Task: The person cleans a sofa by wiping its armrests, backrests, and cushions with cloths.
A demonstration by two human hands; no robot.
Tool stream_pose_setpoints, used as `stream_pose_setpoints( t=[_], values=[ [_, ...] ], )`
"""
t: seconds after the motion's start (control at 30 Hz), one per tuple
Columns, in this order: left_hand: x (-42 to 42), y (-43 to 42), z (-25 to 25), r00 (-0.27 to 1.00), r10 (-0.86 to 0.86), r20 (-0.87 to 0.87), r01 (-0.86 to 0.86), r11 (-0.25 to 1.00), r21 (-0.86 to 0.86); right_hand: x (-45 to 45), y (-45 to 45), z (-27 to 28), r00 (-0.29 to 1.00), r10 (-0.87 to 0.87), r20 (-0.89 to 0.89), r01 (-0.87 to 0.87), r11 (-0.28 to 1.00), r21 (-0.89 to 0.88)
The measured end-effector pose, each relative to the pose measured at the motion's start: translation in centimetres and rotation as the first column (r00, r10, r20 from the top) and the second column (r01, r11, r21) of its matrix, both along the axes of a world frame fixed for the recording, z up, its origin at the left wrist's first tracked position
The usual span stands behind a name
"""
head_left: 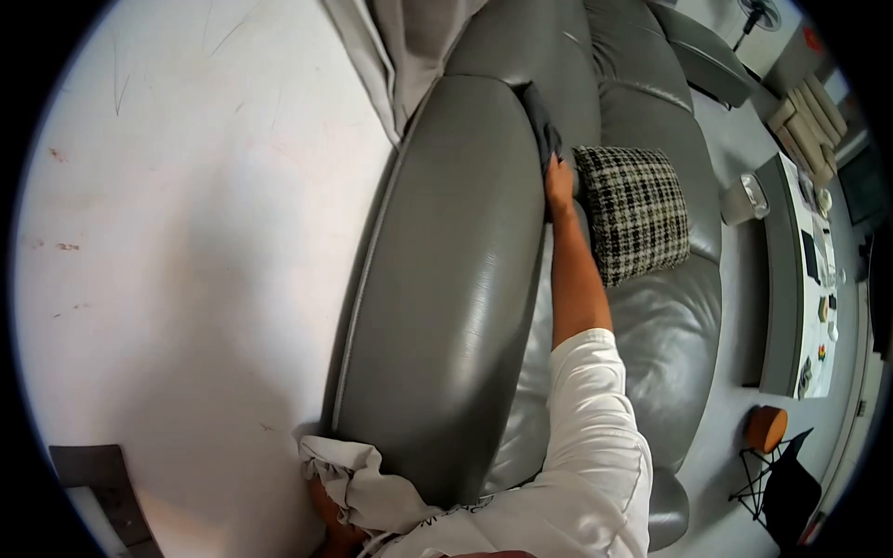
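My right hand (559, 184) reaches far forward along the grey leather sofa (446, 251), in the crease beside its long padded back cushion. Its fingers are closed on a dark cloth (541, 121) that lies in that crease. A black-and-white plaid pillow (640, 212) rests just to the right of that hand. Low at the left, my left hand (337, 516) is partly covered by a bunched light grey cloth (346, 465), which it appears to grip; its fingers are mostly hidden.
A white wall (186, 232) runs along the left, with a grey curtain (419, 46) at the sofa's far end. Beyond the sofa stand a bin (744, 200), a long table (786, 307) with small items, an orange stool (767, 429) and a black chair (791, 493).
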State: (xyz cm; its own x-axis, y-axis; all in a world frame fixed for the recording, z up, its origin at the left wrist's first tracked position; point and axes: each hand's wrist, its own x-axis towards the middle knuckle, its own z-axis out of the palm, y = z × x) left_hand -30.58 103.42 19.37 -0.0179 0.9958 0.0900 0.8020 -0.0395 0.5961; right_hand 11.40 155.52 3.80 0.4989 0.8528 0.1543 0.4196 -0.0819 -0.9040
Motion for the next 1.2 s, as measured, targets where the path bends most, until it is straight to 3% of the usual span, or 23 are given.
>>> stream_pose_setpoints(
  t=[0.1, 0.17, 0.23, 0.27, 0.3, 0.33, 0.37, 0.4, 0.43, 0.53, 0.6, 0.67, 0.73, 0.8, 0.9, 0.93, 1.03, 1.07, 1.13, 1.2],
  values=[
    [-0.4, -0.9, -0.3, 0.997, 0.031, 0.072, -0.032, 0.999, 0.008, -1.1, -5.5, -6.1, 0.992, -0.086, -0.097, 0.09, 0.995, 0.035],
    [-1.0, -1.5, -0.7, 0.994, 0.03, 0.108, -0.031, 0.999, 0.011, -1.7, -10.3, -14.9, 0.983, -0.063, -0.173, 0.02, 0.971, -0.237],
    [-1.0, -1.5, -0.3, 0.996, -0.044, 0.079, 0.043, 0.999, 0.012, -6.0, -18.5, -13.8, 0.923, -0.277, -0.267, 0.212, 0.945, -0.249],
    [-1.7, -1.9, -1.6, 0.998, -0.037, 0.047, 0.03, 0.99, 0.141, -6.6, -22.4, -12.8, 0.86, -0.189, -0.474, 0.045, 0.953, -0.298],
    [-2.9, -2.2, -4.0, 1.0, -0.024, 0.015, 0.019, 0.964, 0.266, -7.8, -25.6, -16.9, 0.84, -0.193, -0.507, 0.006, 0.938, -0.347],
    [-3.9, -2.4, -5.8, 1.0, -0.006, -0.016, 0.011, 0.922, 0.386, -9.1, -30.6, -9.8, 0.861, -0.191, -0.472, -0.001, 0.926, -0.377],
    [-4.8, -2.5, -6.6, 1.0, 0.021, 0.0, -0.019, 0.938, 0.347, -10.6, -34.5, -13.2, 0.911, -0.149, -0.384, -0.003, 0.93, -0.367],
    [-5.5, -2.6, -7.3, 0.999, 0.052, 0.014, -0.054, 0.95, 0.307, -12.3, -38.7, -13.2, 0.867, -0.197, -0.458, 0.049, 0.948, -0.316],
    [-5.6, -2.9, -7.2, 0.996, 0.087, 0.029, -0.091, 0.96, 0.265, -12.9, -42.6, -7.8, 0.878, -0.199, -0.436, -0.015, 0.898, -0.439],
    [-3.1, -1.6, -3.4, 0.998, -0.004, -0.069, 0.028, 0.938, 0.346, -16.0, -51.5, -4.7, 0.938, -0.09, -0.336, -0.088, 0.874, -0.478],
    [-2.6, -1.3, -3.4, 0.993, 0.005, -0.12, 0.046, 0.906, 0.421, -16.6, -52.9, 1.5, 0.828, 0.176, -0.532, -0.275, 0.955, -0.113],
    [-3.0, -1.2, -3.1, 0.972, -0.016, -0.234, 0.119, 0.892, 0.435, -16.0, -48.1, 10.6, 0.922, 0.388, 0.013, -0.385, 0.908, 0.166],
    [-2.5, -1.5, -2.1, 0.992, -0.004, -0.129, 0.042, 0.956, 0.291, -16.0, -42.1, 12.2, 0.862, 0.489, 0.135, -0.508, 0.824, 0.251],
    [-2.4, -1.6, -1.3, 0.999, 0.014, -0.052, -0.002, 0.976, 0.217, -14.9, -34.3, 15.3, 0.853, 0.463, 0.241, -0.519, 0.799, 0.304],
    [-0.3, -1.2, -0.5, 0.998, 0.047, 0.042, -0.056, 0.97, 0.235, -14.4, -21.7, 15.7, 0.886, 0.284, 0.366, -0.411, 0.847, 0.338],
    [0.0, -0.7, 0.2, 1.0, 0.012, -0.011, -0.009, 0.971, 0.239, -14.0, -18.0, 15.8, 0.888, 0.202, 0.413, -0.36, 0.863, 0.353],
    [0.2, 0.2, 1.4, 0.983, -0.093, -0.155, 0.128, 0.965, 0.23, -12.2, -8.9, 15.7, 0.894, 0.065, 0.443, -0.249, 0.894, 0.371],
    [0.2, 0.3, 1.4, 0.99, -0.078, -0.118, 0.101, 0.975, 0.2, -11.4, -6.4, 15.3, 0.892, 0.038, 0.451, -0.216, 0.912, 0.35],
    [0.3, 0.1, 1.3, 0.998, -0.048, -0.043, 0.053, 0.989, 0.138, -9.4, -3.4, 15.8, 0.924, 0.004, 0.382, -0.098, 0.969, 0.226],
    [1.3, 0.5, 2.5, 0.996, -0.023, -0.092, 0.035, 0.991, 0.131, -8.0, -2.6, 15.6, 0.978, -0.091, 0.189, 0.061, 0.986, 0.155]
  ],
)
